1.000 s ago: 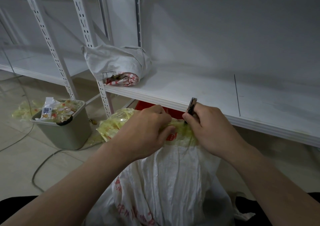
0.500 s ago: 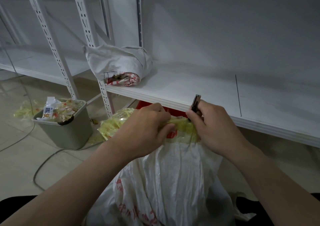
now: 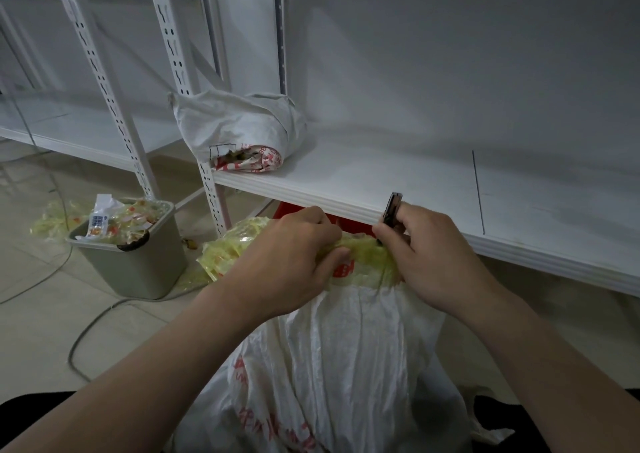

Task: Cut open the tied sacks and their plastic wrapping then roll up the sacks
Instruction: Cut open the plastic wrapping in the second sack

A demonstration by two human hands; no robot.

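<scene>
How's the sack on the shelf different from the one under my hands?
The shelf sack is rolled into a bundle and untouched. The near sack stands unrolled, its yellow plastic gripped by the left hand, the right hand holding a cutter at it. Both are white with red print.

Dim, even light. White flat metal shelf board (image 3: pixel 398 175) with white back panel (image 3: pixel 450 54) behind it. White slotted steel uprights (image 3: pixel 104 88) at left. Pale beige tiled floor (image 3: pixel 41 331); thin grey cable (image 3: pixel 90 328) looped across it, near grey plastic bin (image 3: pixel 138 272).
</scene>
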